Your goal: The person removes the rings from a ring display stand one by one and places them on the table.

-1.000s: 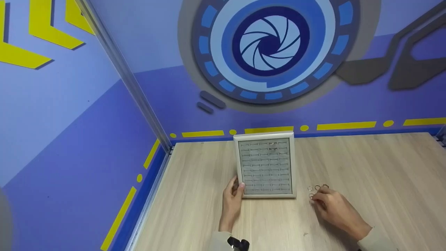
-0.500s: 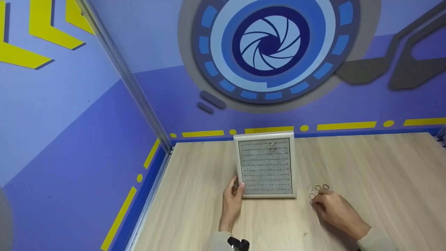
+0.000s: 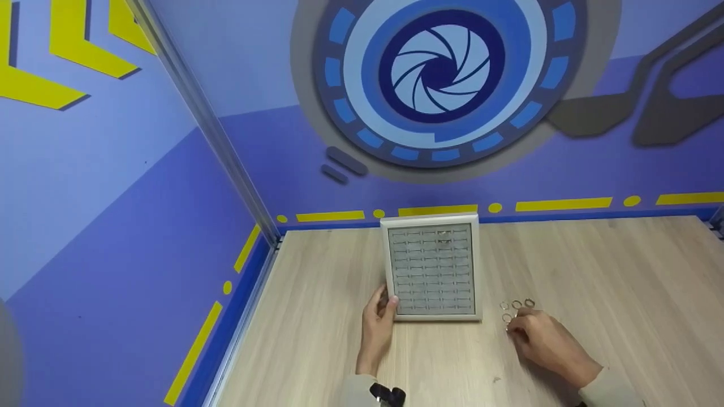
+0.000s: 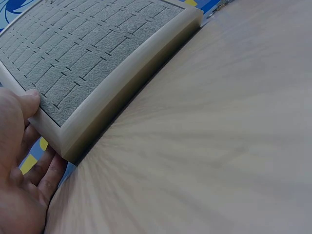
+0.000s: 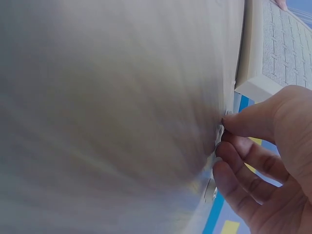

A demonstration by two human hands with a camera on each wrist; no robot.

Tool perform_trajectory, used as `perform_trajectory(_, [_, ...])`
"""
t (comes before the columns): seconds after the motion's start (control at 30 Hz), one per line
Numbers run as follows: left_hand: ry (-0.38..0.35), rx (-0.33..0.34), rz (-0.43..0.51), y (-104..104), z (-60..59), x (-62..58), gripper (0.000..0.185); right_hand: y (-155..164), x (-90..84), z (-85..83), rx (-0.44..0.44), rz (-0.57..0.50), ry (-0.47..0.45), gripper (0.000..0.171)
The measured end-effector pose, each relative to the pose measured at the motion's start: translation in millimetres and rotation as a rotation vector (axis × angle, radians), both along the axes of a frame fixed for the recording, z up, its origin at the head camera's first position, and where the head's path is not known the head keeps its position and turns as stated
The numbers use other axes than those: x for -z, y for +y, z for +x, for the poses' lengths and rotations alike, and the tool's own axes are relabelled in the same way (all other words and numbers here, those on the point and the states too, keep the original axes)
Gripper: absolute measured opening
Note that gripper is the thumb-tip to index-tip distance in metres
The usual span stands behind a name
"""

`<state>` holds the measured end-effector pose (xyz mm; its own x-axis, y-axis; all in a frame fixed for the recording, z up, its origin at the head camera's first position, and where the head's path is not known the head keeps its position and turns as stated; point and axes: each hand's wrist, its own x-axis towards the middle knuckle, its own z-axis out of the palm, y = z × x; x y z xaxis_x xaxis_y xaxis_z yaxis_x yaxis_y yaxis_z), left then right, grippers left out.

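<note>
The right hand (image 3: 543,336) has its fingers (image 5: 239,126) pinched on a small ring (image 3: 507,318) lying on the bench (image 3: 594,271), just beside three loose rings (image 3: 516,304). The left hand (image 3: 378,319) grips the near-left corner of the ring tray (image 3: 433,268). Judging by the tray, only a couple of far slots look filled, so most rings remain to be placed.

This looks like a purpose-built recording booth or studio rather than a home. Purple partition walls (image 3: 169,215) carry a large printed camera-shutter emblem (image 3: 438,73), yellow chevrons (image 3: 68,51) and dashed stripes, joined by an aluminium corner post (image 3: 209,130) around a pale wood-grain desk (image 3: 594,271).
</note>
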<state>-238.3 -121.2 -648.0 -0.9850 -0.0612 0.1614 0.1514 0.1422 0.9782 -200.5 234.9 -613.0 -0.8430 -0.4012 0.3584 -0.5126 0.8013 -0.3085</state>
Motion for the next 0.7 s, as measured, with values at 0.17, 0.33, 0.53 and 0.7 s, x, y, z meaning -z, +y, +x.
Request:
perform_trajectory(0.17, [0.002, 0.005, 0.005, 0, 0.2, -1.1, 0.058, 0, -3.3, -0.5, 0.000, -0.008, 0.010, 0.016])
perform_trajectory(0.33, [0.027, 0.002, -0.008, -1, -1.6, -0.5, 0.057, -1, -12.7, -4.7, 0.018, -0.043, 0.010, 0.019])
perform_trajectory(0.53, [0.027, -0.002, -0.004, -1, -1.3, -0.9, 0.054, -5, -24.9, -10.2, 0.019, -0.120, 0.007, 0.018])
perform_trajectory(0.7, [0.016, -0.014, -0.011, 0, 0.6, -0.8, 0.054, -14, -34.7, -14.1, 0.024, -0.150, 0.076, 0.019])
